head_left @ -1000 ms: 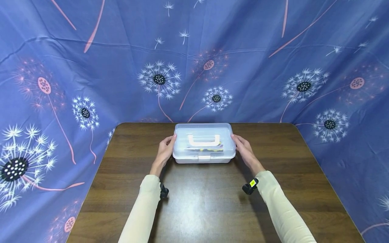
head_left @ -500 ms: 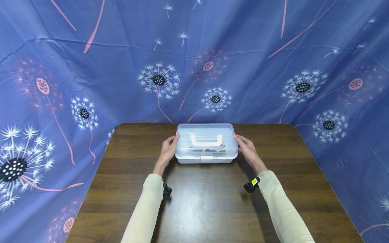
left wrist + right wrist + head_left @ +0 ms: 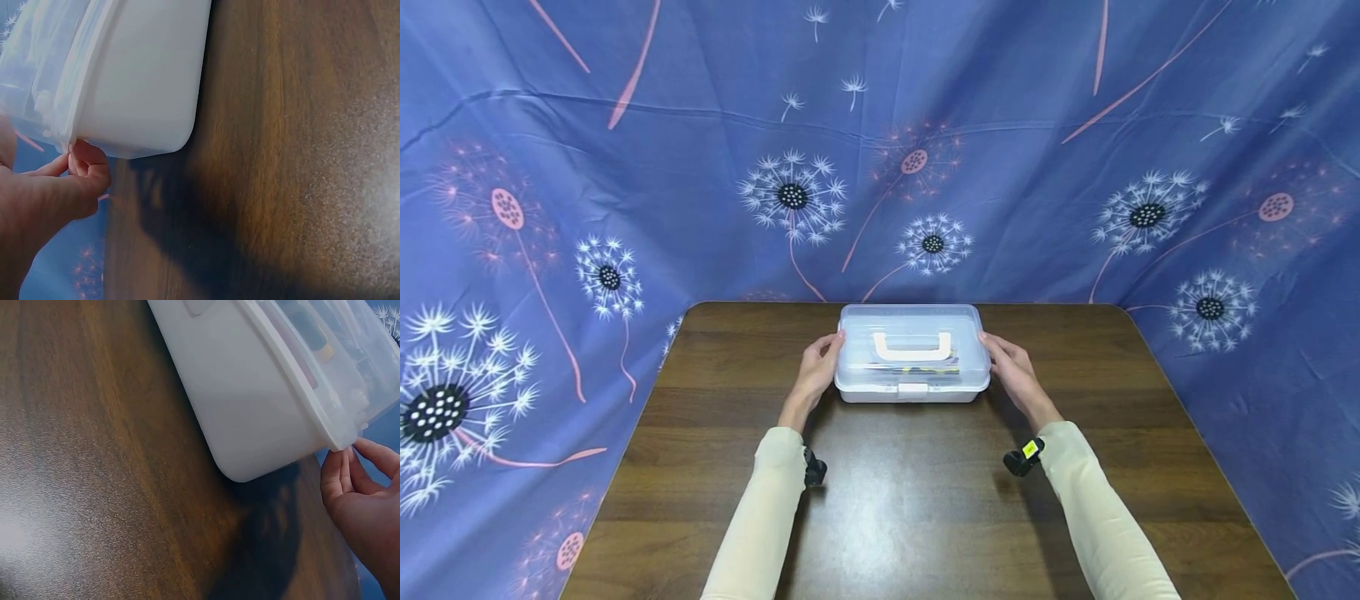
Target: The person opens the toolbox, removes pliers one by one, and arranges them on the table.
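A plastic storage box point(image 3: 913, 396) with a white base, a clear lid point(image 3: 857, 362) and a white carrying handle point(image 3: 912, 354) lies at the far side of the table. Its lid is down, with a white latch point(image 3: 913, 388) on the front. Through the lid, some dark and yellow items show. At the left end, my left hand point(image 3: 817, 367) pinches the rim between thumb and curled fingers point(image 3: 87, 159). My right hand point(image 3: 1013, 371) grips the rim's right end the same way, its fingertips point(image 3: 340, 456) beneath the edge.
The brown wooden table point(image 3: 880, 500) runs toward me, with glare in its middle. Behind and at both sides hangs a blue cloth point(image 3: 700, 183) with a dandelion print, close to the table's back edge. Black cameras point(image 3: 1022, 458) sit on both wrists.
The storage box has shifted slightly to the right, and both hands have moved along with it, keeping their hold on its ends. Most of the shift came in the first half second.
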